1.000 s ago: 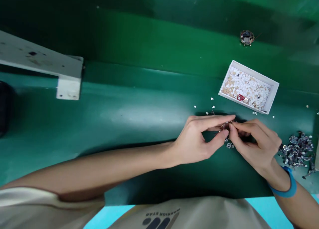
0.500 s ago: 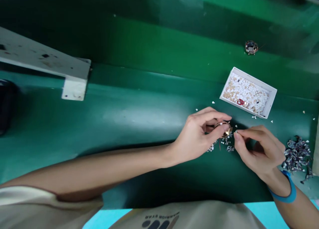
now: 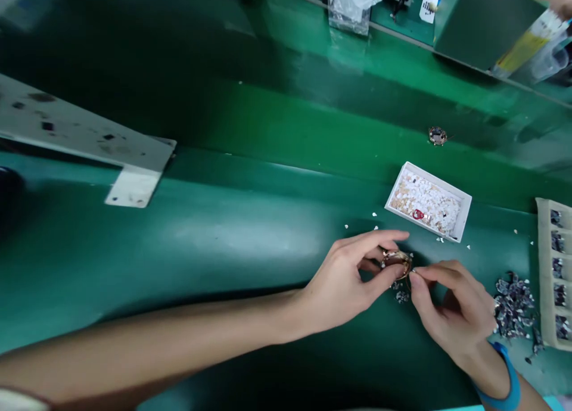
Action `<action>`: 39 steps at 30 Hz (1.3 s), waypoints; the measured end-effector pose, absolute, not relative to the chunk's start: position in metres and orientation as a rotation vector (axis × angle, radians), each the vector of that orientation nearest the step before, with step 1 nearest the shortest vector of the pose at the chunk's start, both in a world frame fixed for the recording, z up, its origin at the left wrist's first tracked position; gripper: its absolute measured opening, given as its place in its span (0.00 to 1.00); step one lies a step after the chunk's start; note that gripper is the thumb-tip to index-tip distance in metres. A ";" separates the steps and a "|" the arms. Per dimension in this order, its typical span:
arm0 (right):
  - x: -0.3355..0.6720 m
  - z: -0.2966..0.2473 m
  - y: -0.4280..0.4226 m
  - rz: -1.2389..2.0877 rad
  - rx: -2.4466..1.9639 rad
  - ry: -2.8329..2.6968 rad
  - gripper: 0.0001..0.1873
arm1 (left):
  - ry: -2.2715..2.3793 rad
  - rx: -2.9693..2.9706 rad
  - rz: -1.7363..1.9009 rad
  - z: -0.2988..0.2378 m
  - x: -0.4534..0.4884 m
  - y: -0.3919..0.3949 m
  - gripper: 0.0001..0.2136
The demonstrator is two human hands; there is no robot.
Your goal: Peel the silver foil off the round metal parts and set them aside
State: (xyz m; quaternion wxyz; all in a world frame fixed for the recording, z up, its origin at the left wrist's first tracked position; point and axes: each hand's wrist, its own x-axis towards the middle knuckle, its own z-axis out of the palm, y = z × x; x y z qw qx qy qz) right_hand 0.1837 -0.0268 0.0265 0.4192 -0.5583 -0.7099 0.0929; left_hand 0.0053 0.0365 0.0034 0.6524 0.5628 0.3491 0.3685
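Note:
My left hand (image 3: 344, 283) grips a small round gold-rimmed part (image 3: 395, 258), like a watch case, between thumb and fingers. Its thumb covers part of the near rim. At the right edge of that part, my right hand (image 3: 458, 307) has thumb and forefinger pinched together; whatever is between the tips is too small to name. Beneath the hands lie small silvery pieces (image 3: 402, 296), partly hidden by the fingers. A similar round part (image 3: 437, 136) rests further back on the green surface.
A white box (image 3: 465, 217) of tiny white and tan scraps, with a red item inside, stands behind my hands. Right of them are a pile of dark metallic pieces (image 3: 513, 307) and a compartment tray (image 3: 546, 274). A metal bracket (image 3: 134, 187) stands left. Another person's hand (image 3: 560, 0) shows top right.
The view has tilted up and shifted right, bringing in the back shelf and the compartment tray. The round part has turned in my left hand. My right hand stays pinched beside it.

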 end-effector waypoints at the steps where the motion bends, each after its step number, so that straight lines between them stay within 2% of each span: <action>1: 0.183 0.027 -0.026 0.211 -1.403 -1.804 0.12 | 0.802 1.294 0.838 0.002 0.006 0.035 0.15; 4: 0.184 0.028 -0.024 0.155 -1.430 -1.915 0.11 | 0.822 1.310 0.847 0.000 0.007 0.032 0.11; 11: 0.190 0.023 -0.022 0.103 -1.497 -2.048 0.06 | 0.780 1.309 0.848 -0.001 0.006 0.034 0.13; 21: 0.190 0.023 -0.021 0.058 -1.472 -2.032 0.08 | 0.746 1.405 0.881 0.001 0.005 0.031 0.14; 24: 0.188 0.025 -0.018 0.161 -1.521 -1.966 0.06 | 0.733 1.448 0.895 -0.001 0.005 0.032 0.15; 32: 0.186 0.025 -0.018 0.685 -1.677 -1.607 0.02 | 0.705 1.520 0.900 0.000 0.000 0.035 0.13; 34: 0.192 0.034 -0.014 0.929 -1.637 -1.584 0.03 | 0.697 1.557 0.888 0.001 -0.002 0.035 0.10; 37: 0.222 0.060 -0.007 1.313 -1.551 -1.751 0.10 | 0.625 1.665 0.891 0.000 -0.004 0.035 0.11; 39: 0.253 0.079 -0.010 1.032 -1.738 -1.852 0.09 | 0.569 1.709 0.909 -0.002 -0.005 0.035 0.13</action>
